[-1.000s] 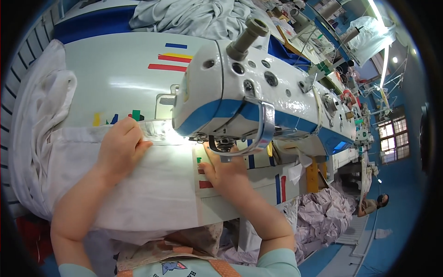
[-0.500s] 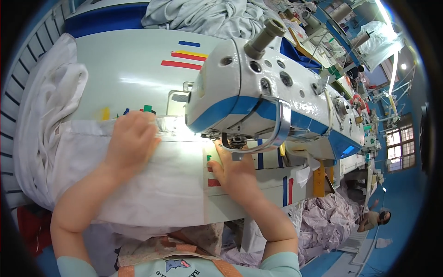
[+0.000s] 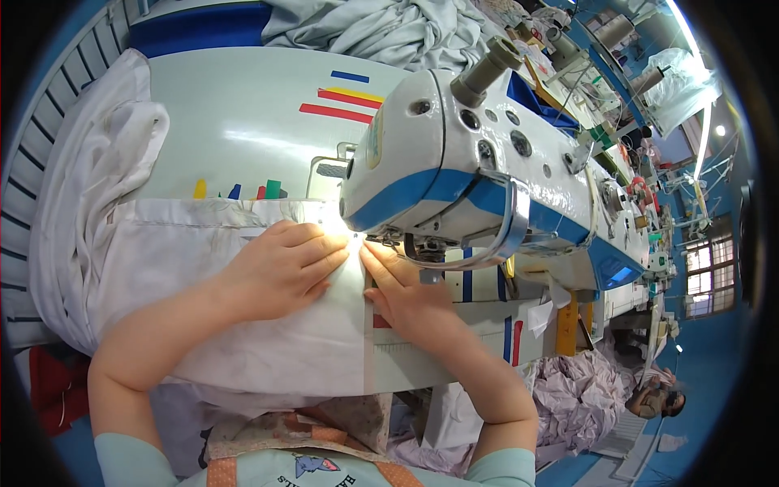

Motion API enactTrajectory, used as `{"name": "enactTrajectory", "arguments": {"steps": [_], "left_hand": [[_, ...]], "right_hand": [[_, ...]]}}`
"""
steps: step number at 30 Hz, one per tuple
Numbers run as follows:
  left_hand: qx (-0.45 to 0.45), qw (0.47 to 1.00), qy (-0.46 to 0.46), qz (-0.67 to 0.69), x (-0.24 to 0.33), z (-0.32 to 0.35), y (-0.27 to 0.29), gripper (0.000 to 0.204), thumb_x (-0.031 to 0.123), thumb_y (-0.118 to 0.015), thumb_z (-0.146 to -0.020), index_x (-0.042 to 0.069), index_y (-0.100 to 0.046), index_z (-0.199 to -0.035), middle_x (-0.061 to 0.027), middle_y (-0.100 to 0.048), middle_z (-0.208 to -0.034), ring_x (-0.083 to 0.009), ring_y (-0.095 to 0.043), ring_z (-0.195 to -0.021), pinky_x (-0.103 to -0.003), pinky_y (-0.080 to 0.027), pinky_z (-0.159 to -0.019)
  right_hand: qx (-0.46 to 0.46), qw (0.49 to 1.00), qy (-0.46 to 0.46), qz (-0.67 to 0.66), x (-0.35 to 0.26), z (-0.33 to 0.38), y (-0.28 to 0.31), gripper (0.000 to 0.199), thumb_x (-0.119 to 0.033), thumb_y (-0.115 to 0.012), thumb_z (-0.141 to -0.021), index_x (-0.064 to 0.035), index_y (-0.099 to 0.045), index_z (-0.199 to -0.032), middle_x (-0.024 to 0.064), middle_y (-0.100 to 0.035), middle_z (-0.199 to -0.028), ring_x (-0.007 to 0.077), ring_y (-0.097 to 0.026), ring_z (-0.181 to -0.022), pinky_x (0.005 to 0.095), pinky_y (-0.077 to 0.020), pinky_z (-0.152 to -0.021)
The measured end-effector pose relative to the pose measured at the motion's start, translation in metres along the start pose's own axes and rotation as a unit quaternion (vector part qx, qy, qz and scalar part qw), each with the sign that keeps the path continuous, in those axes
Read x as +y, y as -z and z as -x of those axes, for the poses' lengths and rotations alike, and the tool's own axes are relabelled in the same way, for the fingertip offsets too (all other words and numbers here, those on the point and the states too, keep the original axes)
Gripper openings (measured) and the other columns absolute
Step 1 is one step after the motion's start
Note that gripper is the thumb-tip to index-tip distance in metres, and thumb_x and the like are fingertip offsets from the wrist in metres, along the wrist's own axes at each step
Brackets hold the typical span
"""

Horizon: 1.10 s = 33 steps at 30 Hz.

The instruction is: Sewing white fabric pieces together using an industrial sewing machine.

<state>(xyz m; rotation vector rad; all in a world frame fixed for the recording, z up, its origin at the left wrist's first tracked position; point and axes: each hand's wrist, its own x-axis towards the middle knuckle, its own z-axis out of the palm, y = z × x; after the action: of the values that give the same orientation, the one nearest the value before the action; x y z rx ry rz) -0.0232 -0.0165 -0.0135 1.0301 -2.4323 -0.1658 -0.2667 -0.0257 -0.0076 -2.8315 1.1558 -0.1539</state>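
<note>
A wide piece of white fabric (image 3: 268,341) lies over the table front, its folded upper edge running toward the lit needle area of a white and blue sewing machine (image 3: 398,138). My left hand (image 3: 288,264) is closed on the fabric just left of the needle area, fingers together and bent, thumb beneath. Close by on the right, my right hand (image 3: 410,296) lies with fingers stretched out at the fabric's right edge, thumb apart. Its fingertips sit under the machine head, beside the curved metal guard (image 3: 515,219). The needle itself is lost in the glare.
Bunched white fabric (image 3: 97,162) hangs at the table's left. Coloured tape strips (image 3: 337,112) mark the tabletop (image 3: 235,97). Grey-white cloth (image 3: 381,32) is heaped beyond it. Crumpled pinkish cloth (image 3: 576,394) lies at right, near a person (image 3: 653,402) in the background.
My left hand has moved right along the fabric to the needle area, uncovering the folded edge and small coloured tabs. My right hand stays near the fabric's right edge. The view has shifted slightly.
</note>
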Motion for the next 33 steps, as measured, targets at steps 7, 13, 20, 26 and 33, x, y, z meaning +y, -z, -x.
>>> {"name": "enactTrajectory", "arguments": {"steps": [7,13,20,26,33], "left_hand": [[-0.008,1.0,-0.011,-0.004,-0.002,-0.003,0.004,0.044,0.016,-0.065,-0.074,0.007,-0.057,-0.117,-0.0007,-0.057,-0.113,-0.0179,-0.052,-0.104,-0.034,-0.042,-0.087],[-0.016,1.0,-0.017,0.008,-0.005,-0.003,0.004,0.045,0.015,-0.065,-0.074,0.007,-0.057,-0.117,-0.0019,-0.057,-0.113,-0.0192,-0.052,-0.105,-0.036,-0.041,-0.089],[-0.007,1.0,-0.025,0.005,-0.009,-0.007,0.003,0.043,0.013,-0.065,-0.073,0.007,-0.058,-0.115,-0.0017,-0.057,-0.114,-0.0199,-0.052,-0.104,-0.036,-0.042,-0.087],[0.003,1.0,-0.024,0.002,-0.014,-0.008,0.0,0.037,0.012,-0.066,-0.071,0.008,-0.062,-0.108,-0.002,-0.059,-0.104,-0.0197,-0.054,-0.101,-0.036,-0.043,-0.089],[0.008,0.999,-0.035,0.009,-0.019,-0.01,-0.001,0.038,0.01,-0.066,-0.072,0.006,-0.06,-0.109,-0.002,-0.059,-0.11,-0.0211,-0.054,-0.101,-0.037,-0.043,-0.086]], "right_hand": [[0.002,0.999,-0.014,-0.047,-0.001,-0.005,0.001,0.051,-0.023,-0.064,-0.082,-0.0099,-0.052,-0.129,0.0058,-0.055,-0.127,0.0256,-0.058,-0.105,0.0377,-0.0469,-0.092],[0.004,0.989,-0.037,-0.142,0.002,-0.011,0.004,0.053,-0.027,-0.065,-0.081,-0.0088,-0.051,-0.129,0.0125,-0.058,-0.12,0.0307,-0.057,-0.103,0.0412,-0.0462,-0.088],[-0.038,0.985,-0.12,-0.115,0.015,-0.018,0.007,0.046,-0.042,-0.055,-0.091,-0.0045,-0.055,-0.118,0.0171,-0.059,-0.111,0.0352,-0.057,-0.102,0.0441,-0.0435,-0.089],[0.006,0.97,-0.123,-0.21,0.03,-0.02,-0.005,0.038,-0.033,-0.057,-0.093,-0.0044,-0.054,-0.117,0.0127,-0.059,-0.115,0.0278,-0.057,-0.109,0.0398,-0.0443,-0.092],[0.158,0.957,-0.057,-0.237,0.032,-0.019,-0.015,0.03,-0.026,-0.06,-0.09,-0.0059,-0.058,-0.112,0.0107,-0.063,-0.104,0.0271,-0.062,-0.096,0.0387,-0.0475,-0.085]]}}
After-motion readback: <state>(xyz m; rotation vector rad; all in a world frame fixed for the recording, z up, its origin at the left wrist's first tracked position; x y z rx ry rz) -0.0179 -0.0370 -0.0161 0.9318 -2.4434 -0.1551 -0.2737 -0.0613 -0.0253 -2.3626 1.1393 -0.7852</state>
